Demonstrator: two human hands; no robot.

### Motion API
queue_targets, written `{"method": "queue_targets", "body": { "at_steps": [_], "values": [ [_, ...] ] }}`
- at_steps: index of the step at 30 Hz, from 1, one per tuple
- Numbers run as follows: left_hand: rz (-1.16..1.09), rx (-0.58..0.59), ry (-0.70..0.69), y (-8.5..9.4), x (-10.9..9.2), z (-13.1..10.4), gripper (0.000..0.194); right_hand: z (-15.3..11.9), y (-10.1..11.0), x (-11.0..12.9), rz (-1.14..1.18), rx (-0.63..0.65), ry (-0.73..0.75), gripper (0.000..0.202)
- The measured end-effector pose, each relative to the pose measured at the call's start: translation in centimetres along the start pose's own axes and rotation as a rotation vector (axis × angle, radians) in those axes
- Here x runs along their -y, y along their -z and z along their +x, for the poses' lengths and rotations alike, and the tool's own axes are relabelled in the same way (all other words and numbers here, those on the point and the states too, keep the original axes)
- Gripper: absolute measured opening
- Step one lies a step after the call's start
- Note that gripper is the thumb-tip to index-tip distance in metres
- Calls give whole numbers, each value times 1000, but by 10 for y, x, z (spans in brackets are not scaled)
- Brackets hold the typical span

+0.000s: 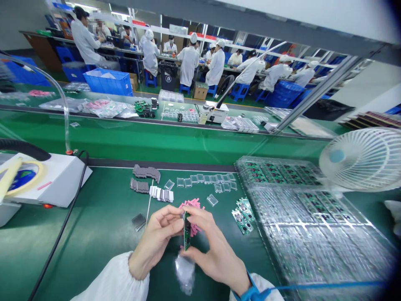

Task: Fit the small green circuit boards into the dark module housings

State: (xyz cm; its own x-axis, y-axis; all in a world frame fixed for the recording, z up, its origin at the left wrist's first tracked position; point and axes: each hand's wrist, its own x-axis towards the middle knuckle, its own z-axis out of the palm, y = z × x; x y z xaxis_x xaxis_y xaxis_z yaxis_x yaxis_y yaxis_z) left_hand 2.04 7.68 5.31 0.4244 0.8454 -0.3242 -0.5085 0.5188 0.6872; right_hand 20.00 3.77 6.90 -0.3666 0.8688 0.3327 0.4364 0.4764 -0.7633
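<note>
A green circuit board [187, 234] is held on edge between my two hands, above the table. My left hand [159, 230] pinches its upper left side, fingers closed. Fingers and thumb of my right hand [214, 244] grip the top and bottom ends of the board. Small pink strips [196, 204] lie in a heap just behind the hands. A crumpled clear plastic bag [184, 271] rests below them. To the right are several loose circuit boards [242, 215]. Beyond the hands, clear rectangular pieces [206, 179] stand in rows, with one clear piece [212, 200] apart.
Stacked clear trays [275, 225] holding boards fill the right side, beside a white fan [360, 159]. Grey strips [145, 172], white-faced pieces [161, 194] and a dark sheet [138, 222] lie left. A white machine [56, 179] and black cable [70, 217] stand farther left.
</note>
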Motion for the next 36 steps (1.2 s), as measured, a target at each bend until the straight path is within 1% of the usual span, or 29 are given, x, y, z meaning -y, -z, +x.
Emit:
{"method": "queue_targets", "body": {
  "at_steps": [3,6,13,21,24,28,32,36],
  "values": [
    [-6,41,21,0,-2,1,25,1,3,0,38,11,-17,67],
    [-18,72,21,0,-2,2,28,3,6,0,60,24,-43,75],
    [-114,73,28,0,3,5,27,2,7,1,-9,9,-83,78],
    [-129,81,40,3,5,5,26,5,6,3,-122,14,11,81],
    [-131,77,42,4,6,6,24,7,5,3,-151,29,20,81],
    [-149,76,43,5,8,8,24,8,5,3,-152,55,2,81],
    [-168,68,43,7,8,9,25,10,5,3,-148,68,-30,86],
    [-172,58,55,8,7,10,28,12,4,3,-123,57,-12,85]
  ]
}}
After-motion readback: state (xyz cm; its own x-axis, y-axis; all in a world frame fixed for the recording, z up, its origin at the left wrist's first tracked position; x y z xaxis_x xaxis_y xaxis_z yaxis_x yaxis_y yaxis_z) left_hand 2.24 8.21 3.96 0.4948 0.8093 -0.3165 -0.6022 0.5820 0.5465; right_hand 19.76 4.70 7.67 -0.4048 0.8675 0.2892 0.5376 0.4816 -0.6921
